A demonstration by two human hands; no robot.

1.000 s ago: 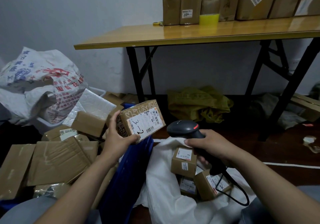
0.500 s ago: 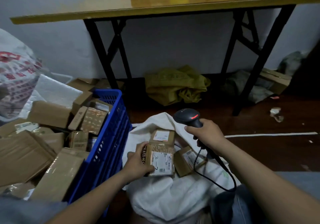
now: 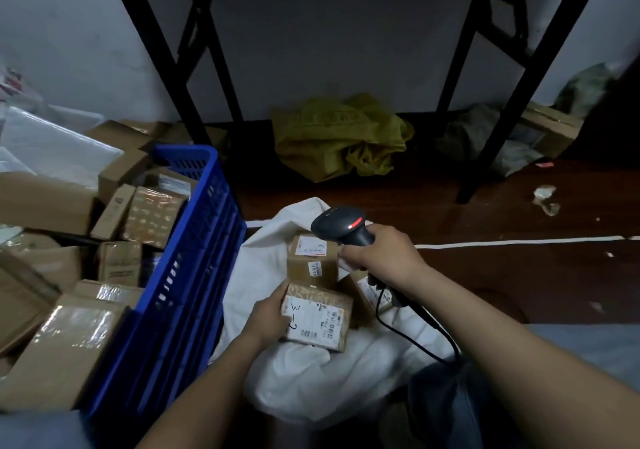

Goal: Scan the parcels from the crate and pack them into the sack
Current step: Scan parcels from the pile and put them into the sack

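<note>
Since likely light and stiff, pinch parcel (image 3: 317, 317) by its short ends; gripped by left hand (image 3: 268, 316) over sack (image 3: 277, 379); scanner (image 3: 341, 225) clenched in right hand (image 3: 384, 258).

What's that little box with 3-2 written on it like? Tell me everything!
It is a small brown cardboard box with a white label marked "3-2" plus barcodes. It lies tilted in the mouth of the white sack, in front of another parcel. The left hand grips its left end.
</note>
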